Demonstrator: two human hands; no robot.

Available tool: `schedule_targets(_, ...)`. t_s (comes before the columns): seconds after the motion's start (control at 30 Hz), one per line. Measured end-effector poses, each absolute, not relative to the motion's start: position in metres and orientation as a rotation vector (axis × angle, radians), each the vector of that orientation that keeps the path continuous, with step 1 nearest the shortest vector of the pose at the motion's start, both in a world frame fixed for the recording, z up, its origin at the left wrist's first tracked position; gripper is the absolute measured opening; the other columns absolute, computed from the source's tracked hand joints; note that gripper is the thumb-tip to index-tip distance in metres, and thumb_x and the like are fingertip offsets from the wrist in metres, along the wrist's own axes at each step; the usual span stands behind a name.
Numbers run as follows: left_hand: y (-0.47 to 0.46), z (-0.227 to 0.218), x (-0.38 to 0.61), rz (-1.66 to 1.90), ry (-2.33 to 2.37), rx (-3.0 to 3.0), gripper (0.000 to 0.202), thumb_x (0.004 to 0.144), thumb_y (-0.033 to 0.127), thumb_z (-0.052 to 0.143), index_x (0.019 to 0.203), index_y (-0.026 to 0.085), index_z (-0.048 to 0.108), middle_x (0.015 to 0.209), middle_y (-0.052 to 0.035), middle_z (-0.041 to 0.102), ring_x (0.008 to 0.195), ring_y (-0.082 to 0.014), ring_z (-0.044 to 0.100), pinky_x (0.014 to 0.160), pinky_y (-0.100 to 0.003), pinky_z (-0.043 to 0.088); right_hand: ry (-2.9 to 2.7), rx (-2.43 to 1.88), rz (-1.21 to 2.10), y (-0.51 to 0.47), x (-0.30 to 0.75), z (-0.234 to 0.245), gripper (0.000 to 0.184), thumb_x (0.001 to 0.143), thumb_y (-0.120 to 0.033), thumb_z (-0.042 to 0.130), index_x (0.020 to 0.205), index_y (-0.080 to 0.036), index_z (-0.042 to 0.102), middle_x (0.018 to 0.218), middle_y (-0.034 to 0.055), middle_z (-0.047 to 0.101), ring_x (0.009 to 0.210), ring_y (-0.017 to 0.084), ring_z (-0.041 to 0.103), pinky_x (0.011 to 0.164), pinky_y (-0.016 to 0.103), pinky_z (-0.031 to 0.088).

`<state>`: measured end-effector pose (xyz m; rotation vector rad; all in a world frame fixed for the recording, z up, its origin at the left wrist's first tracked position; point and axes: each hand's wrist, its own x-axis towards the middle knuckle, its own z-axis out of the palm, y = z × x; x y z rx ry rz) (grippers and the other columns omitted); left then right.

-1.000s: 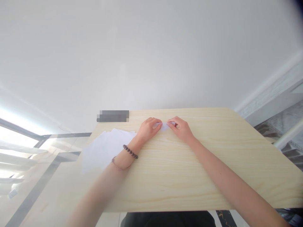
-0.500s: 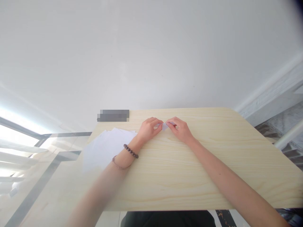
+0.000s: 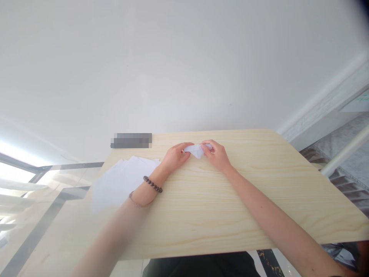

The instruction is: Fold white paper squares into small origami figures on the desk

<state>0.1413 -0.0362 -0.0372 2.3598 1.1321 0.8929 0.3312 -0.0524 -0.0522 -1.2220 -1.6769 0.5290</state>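
A small folded piece of white paper (image 3: 196, 150) lies near the far middle of a light wooden table (image 3: 230, 200). My left hand (image 3: 175, 157), with a bead bracelet and a thin bangle at the wrist, pinches the paper's left end. My right hand (image 3: 216, 155) pinches its right end, fingers curled over it. Both hands rest low on the tabletop, facing each other.
A loose pile of white paper sheets (image 3: 121, 181) lies on the table's left part, beside my left forearm. A blurred dark patch (image 3: 131, 140) sits at the far left corner. A white wall stands behind; a glass pane and metal frame (image 3: 43, 200) are at left.
The folded paper shows wider between my fingers than before, its pointed flap now visible. The view has shifted slightly, so hands and table sit a little further left.
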Motion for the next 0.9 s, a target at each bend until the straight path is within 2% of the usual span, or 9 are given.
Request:
schedule_targets(0.37, -0.0407, -0.0324, 0.1409, 0.852, 1.038, 2.365, 0.037, 0.079, 0.022, 0.042, 0.114, 0.018, 0.051, 0.104, -0.0034, 0.062, 0.081, -0.0148, 0.058, 0.077, -0.026, 0.044, -1.683, -1.235, 0.506, -0.0525, 0.3307, -0.05, 0.022, 0.081, -0.036, 0.046, 0.089, -0.02, 0.058, 0.088, 0.004, 0.063, 0.076, 0.015, 0.057, 0.062, 0.026, 0.047)
schedule_targets(0.57, -0.041, -0.0325, 0.1403, 0.837, 1.047, 2.363, 0.037, 0.079, 0.024, 0.042, 0.115, 0.019, 0.052, 0.103, -0.0032, 0.063, 0.075, -0.0141, 0.058, 0.074, -0.026, 0.045, -1.69, -1.234, 0.5, -0.0527, 0.3309, -0.0505, 0.021, 0.081, -0.036, 0.046, 0.088, -0.02, 0.059, 0.088, 0.0036, 0.063, 0.076, 0.015, 0.057, 0.062, 0.026, 0.047)
schedule_targets(0.77, -0.0376, -0.0359, 0.1418, 0.88, 1.139, 2.31, 0.03, 0.084, 0.033, 0.038, 0.1, 0.019, 0.06, 0.08, -0.0013, 0.066, 0.06, -0.0114, 0.055, 0.061, -0.023, 0.044, -1.705, -1.213, 0.539, -0.0519, 0.3316, -0.0513, 0.024, 0.08, -0.038, 0.046, 0.09, -0.021, 0.059, 0.089, 0.0044, 0.062, 0.075, 0.015, 0.057, 0.061, 0.027, 0.048)
schedule_targets(0.9, -0.0352, -0.0372, 0.1414, 0.973, 1.162, 2.27, 0.024, 0.083, 0.033, 0.043, 0.088, 0.018, 0.061, 0.075, -0.0002, 0.065, 0.062, -0.011, 0.055, 0.062, -0.022, 0.044, -1.773, -1.187, 0.482, -0.0536, 0.3304, -0.0497, 0.021, 0.08, -0.037, 0.048, 0.086, -0.02, 0.059, 0.083, 0.0036, 0.061, 0.071, 0.014, 0.056, 0.058, 0.025, 0.046)
